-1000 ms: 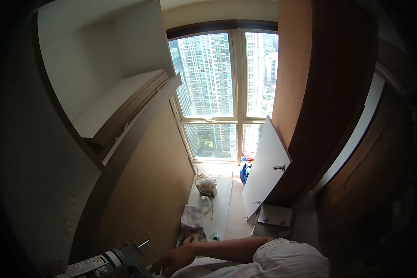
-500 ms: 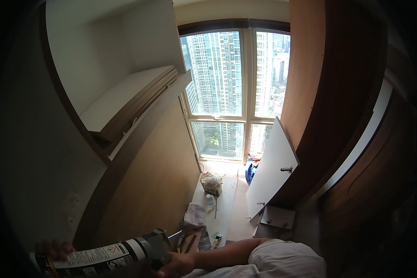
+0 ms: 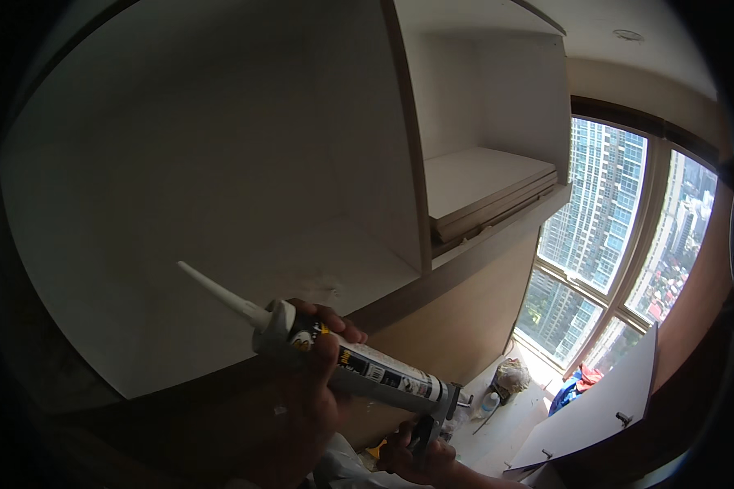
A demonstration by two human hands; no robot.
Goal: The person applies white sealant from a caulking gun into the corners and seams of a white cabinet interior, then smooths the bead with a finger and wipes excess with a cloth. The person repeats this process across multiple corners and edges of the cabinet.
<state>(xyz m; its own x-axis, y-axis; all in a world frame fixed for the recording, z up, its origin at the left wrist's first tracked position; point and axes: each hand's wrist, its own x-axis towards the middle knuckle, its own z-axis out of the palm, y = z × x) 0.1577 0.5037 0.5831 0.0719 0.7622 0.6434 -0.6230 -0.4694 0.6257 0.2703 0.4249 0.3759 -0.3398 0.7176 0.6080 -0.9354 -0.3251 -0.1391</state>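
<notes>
A caulking gun (image 3: 400, 398) loaded with a printed sealant cartridge slants across the lower middle of the head view. Its long pale nozzle (image 3: 224, 292) points up and left, in front of an open white cabinet compartment (image 3: 220, 179). My left hand (image 3: 322, 379) is wrapped around the front of the barrel, just behind the nozzle. At the rear end, my right hand (image 3: 416, 456) closes on the handle and trigger. Whether the nozzle tip touches any surface I cannot tell; it appears apart from the cabinet walls.
Stacked boards (image 3: 497, 187) lie in the neighbouring compartment. Down on the right are a plastic bottle (image 3: 488, 403), a filled bag (image 3: 512, 376), and a leaning white door panel (image 3: 587, 416) with hinges. Tall windows (image 3: 603, 204) stand beyond.
My view has swung left toward the open cabinet. The caulking gun has come up from the lower left edge, its nozzle now visible. Both hands still hold it.
</notes>
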